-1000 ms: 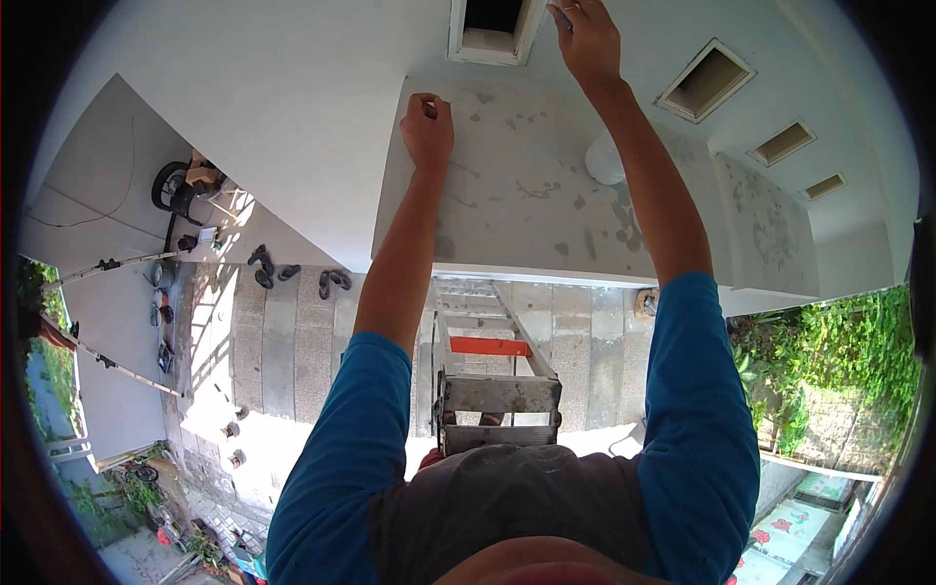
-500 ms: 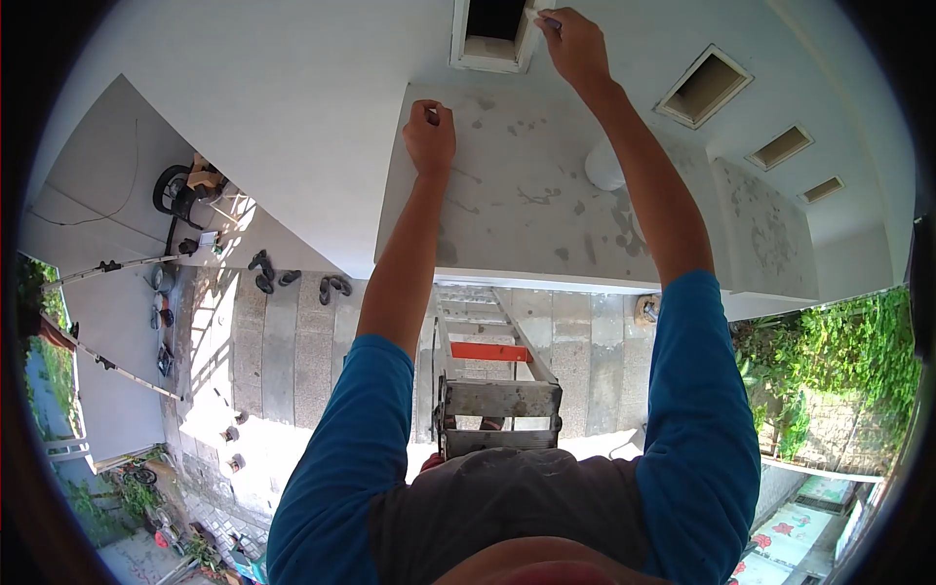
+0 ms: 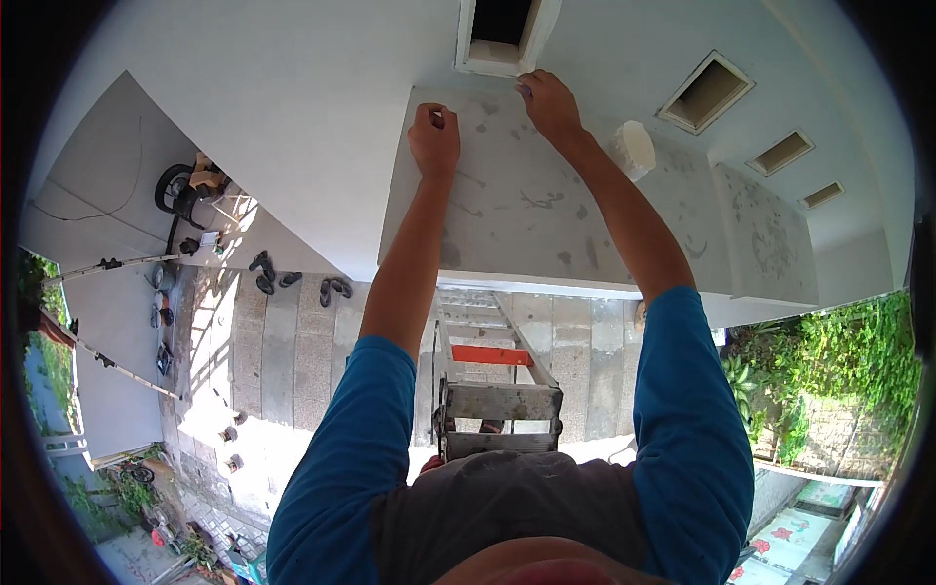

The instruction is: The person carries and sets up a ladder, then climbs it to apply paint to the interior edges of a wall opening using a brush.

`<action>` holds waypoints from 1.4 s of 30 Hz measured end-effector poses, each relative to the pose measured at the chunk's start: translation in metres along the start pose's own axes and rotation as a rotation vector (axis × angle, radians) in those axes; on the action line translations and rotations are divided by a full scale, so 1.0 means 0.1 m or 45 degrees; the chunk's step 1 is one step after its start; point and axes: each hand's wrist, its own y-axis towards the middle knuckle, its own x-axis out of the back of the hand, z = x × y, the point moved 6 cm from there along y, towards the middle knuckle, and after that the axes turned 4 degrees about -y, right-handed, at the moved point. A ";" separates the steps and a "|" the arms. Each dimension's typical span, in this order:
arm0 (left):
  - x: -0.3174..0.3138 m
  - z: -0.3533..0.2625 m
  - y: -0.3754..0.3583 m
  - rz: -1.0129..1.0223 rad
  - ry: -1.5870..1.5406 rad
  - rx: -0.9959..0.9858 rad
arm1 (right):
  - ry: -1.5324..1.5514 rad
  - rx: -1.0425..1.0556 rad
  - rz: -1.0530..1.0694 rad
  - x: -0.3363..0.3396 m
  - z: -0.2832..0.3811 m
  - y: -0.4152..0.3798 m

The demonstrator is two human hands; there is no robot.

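My right hand [image 3: 549, 103] is at the lower right corner of a white-framed vent opening [image 3: 492, 69] in the wall. Its fingers are pinched together around something small and pale that I cannot make out. Left of it, my left hand [image 3: 434, 136] is raised near the left end of the stained grey ledge [image 3: 517, 219]. The fingers of that hand are curled closed, and whatever lies inside them is hidden. Beyond my right forearm, a white round tub [image 3: 635, 150] stands on the ledge.
A metal stepladder [image 3: 502, 400] with an orange-red step stands directly below me. More framed openings [image 3: 704, 92] continue to the right. Far down on the paved floor [image 3: 292, 341] are sandals [image 3: 263, 278] and a wheel [image 3: 174, 187]. Green plants [image 3: 848, 356] grow at the right.
My right hand has moved down and left, from the opening's right side to its lower right corner. The white tub shows more fully now. My left hand has barely shifted.
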 end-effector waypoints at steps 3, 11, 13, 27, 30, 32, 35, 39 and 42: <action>-0.01 0.02 0.01 0.009 0.028 -0.015 | 0.212 -0.145 -0.032 0.19 -0.12 0.24; -0.01 0.01 0.00 0.032 0.016 0.022 | 0.133 0.210 -0.784 1.45 -0.01 0.78; 0.00 0.00 0.00 0.030 0.012 0.028 | 0.172 0.201 -0.843 1.48 0.01 0.73; 0.00 0.00 0.00 0.031 0.027 0.015 | 0.192 -0.262 -0.400 0.58 -0.21 0.40; -0.02 0.04 0.00 0.033 0.018 0.049 | 0.239 -0.174 -0.764 1.11 -0.24 0.67; -0.01 0.03 0.00 0.033 0.036 0.025 | 0.336 -0.168 -0.882 1.34 -0.25 0.79; -0.01 0.02 0.00 0.023 0.025 -0.023 | 0.420 -0.164 -1.011 1.35 -0.28 0.75; -0.01 0.00 0.00 0.022 0.015 -0.002 | 0.242 -0.083 -1.018 0.89 -0.20 0.39; -0.01 0.03 0.00 0.031 0.030 -0.004 | 0.222 -0.245 -0.866 0.62 -0.20 0.22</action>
